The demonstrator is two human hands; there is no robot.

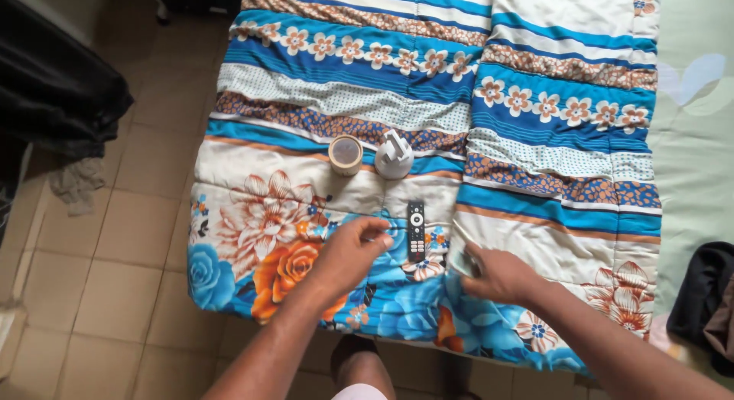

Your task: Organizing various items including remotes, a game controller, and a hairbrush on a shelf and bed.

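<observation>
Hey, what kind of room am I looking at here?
Probably a bedroom at home: a flowered quilt covers a bed beside a tiled floor, a remote control lies on the quilt, and dark clothes sit at the bed's edge.

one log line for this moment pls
left hand: pinched beside remote | right hand: on quilt, holds something unclear | tape roll, white plug: untouched

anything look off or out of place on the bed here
Nothing is spilled or visibly damaged. The tape roll, white plug adapter and black remote lie loose on the floral quilt, odd company for bedding. The plug adapter lies tipped.
</observation>
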